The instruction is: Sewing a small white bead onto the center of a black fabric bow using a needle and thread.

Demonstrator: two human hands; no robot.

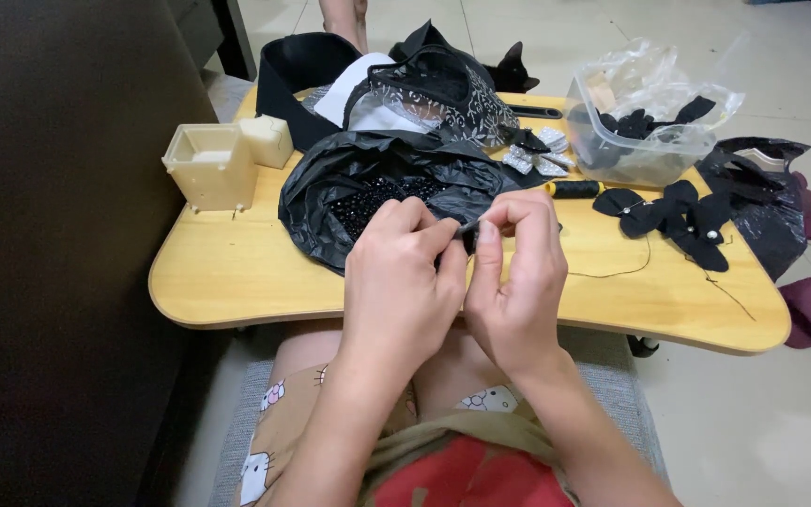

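Left hand (404,272) and right hand (516,282) pinched together on small dark piece (468,226), held above near edge of wooden lap table (237,272). Piece too small to be identified. Pinch best kept close to fingertips, wrists braced. Black bag of beads (377,188) just behind, thread spool (574,189) near right

Small dark piece (468,225) between fingers (443,230), indistinct
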